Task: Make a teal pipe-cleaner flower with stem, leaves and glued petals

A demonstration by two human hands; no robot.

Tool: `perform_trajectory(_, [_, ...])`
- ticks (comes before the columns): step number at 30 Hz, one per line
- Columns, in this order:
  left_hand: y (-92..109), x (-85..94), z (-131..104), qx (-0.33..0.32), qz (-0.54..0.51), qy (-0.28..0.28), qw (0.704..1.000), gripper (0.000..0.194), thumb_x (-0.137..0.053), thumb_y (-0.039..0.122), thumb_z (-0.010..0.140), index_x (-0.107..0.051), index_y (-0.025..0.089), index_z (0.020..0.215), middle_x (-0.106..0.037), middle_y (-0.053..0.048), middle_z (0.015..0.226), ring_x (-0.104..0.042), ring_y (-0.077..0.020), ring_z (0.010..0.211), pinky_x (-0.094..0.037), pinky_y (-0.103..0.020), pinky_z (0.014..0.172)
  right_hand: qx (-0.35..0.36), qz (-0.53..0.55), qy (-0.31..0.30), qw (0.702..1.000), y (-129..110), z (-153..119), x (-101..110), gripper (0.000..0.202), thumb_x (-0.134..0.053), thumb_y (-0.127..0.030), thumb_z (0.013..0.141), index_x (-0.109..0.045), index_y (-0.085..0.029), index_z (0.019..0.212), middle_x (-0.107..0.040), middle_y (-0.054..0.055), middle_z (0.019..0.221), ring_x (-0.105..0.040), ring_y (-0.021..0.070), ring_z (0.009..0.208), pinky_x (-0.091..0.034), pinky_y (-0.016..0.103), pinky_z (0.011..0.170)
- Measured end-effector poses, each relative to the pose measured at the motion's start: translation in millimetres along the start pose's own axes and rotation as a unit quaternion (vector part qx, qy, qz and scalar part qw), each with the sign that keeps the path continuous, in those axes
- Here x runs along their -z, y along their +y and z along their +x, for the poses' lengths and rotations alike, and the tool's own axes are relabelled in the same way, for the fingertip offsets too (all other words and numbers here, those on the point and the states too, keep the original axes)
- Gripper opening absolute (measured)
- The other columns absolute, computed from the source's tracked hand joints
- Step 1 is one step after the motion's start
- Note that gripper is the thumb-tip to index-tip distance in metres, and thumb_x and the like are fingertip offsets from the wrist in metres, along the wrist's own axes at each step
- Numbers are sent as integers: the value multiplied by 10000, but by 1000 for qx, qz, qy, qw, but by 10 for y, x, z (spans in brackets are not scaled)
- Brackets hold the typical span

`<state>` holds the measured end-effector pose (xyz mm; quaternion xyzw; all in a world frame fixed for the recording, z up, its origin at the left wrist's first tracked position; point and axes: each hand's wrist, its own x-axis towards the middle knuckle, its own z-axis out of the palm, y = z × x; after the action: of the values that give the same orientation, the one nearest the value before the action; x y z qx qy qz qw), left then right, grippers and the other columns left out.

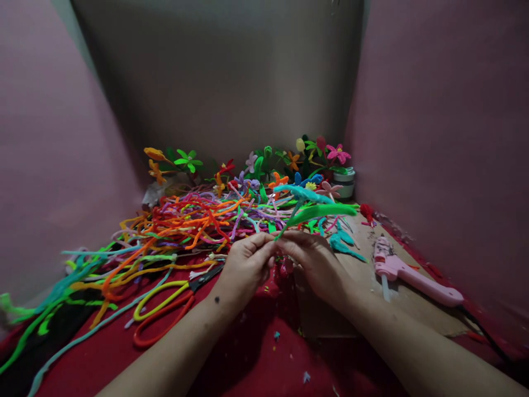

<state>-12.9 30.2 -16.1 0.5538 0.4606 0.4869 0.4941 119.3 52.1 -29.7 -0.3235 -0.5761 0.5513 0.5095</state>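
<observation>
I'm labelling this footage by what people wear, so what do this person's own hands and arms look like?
The left hand and right hand are bare, without gloves. No sleeves show on the forearms, and I see no watch or bracelet. A small, round, dark spot marks the left wrist.
</observation>
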Motion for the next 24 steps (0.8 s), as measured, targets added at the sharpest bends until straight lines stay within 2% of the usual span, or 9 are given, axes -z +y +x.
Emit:
perform_trajectory(3, [0,19,15,41,-101,-34,993,181,-572,263,777,-508,145,655,-422,76,456,-296,-14,315,-222,-142,335,-38,50,-9,998,24,6,12,159,-634,-340,715,-643,-182,700,-553,-34,591,-471,96,528,-370,235,528])
perform_trajectory(6, [-3,66,30,79,-168,-101,977,144,-551,249,806,-540,138,715,-419,78,463,-234,1,302,-213,-125,319,-34,107,-40,993,59,23,43,158,-660,-325,697,-638,-170,686,-563,-32,610,-458,84,525,-365,226,517])
perform_trajectory(9, [-10,130,47,103,-228,-174,953,97,-525,222,827,-574,140,809,-387,89,470,-153,2,307,-235,-115,294,-41,148,-59,986,110,57,69,123,-688,-291,680,-661,-172,691,-610,-20,633,-480,85,526,-365,224,509])
perform_trajectory(12, [-17,179,62,102,-284,-218,928,119,-495,198,842,-574,130,784,-357,91,480,-119,4,308,-273,-111,276,-31,169,-76,982,150,83,86,91,-690,-255,688,-699,-200,760,-654,-12,682,-538,103,593,-398,236,566])
perform_trajectory(15, [-21,202,72,100,-307,-236,917,145,-476,177,848,-565,118,750,-353,87,480,-115,8,299,-297,-105,270,-6,169,-86,982,160,79,91,108,-679,-233,704,-712,-219,805,-670,-7,722,-564,126,665,-421,276,662])
perform_trajectory(20, [-47,222,88,105,-312,-248,911,144,-463,172,854,-567,115,772,-355,87,484,-115,8,293,-318,-106,266,10,144,-82,986,136,53,76,128,-648,-254,740,-714,-225,846,-663,-3,725,-528,126,637,-394,266,604])
perform_trajectory(24, [-59,231,100,104,-319,-255,907,155,-462,180,856,-573,111,773,-350,89,481,-119,9,287,-341,-108,266,6,141,-94,986,124,74,63,140,-631,-292,751,-715,-207,823,-659,10,725,-528,131,650,-407,273,625])
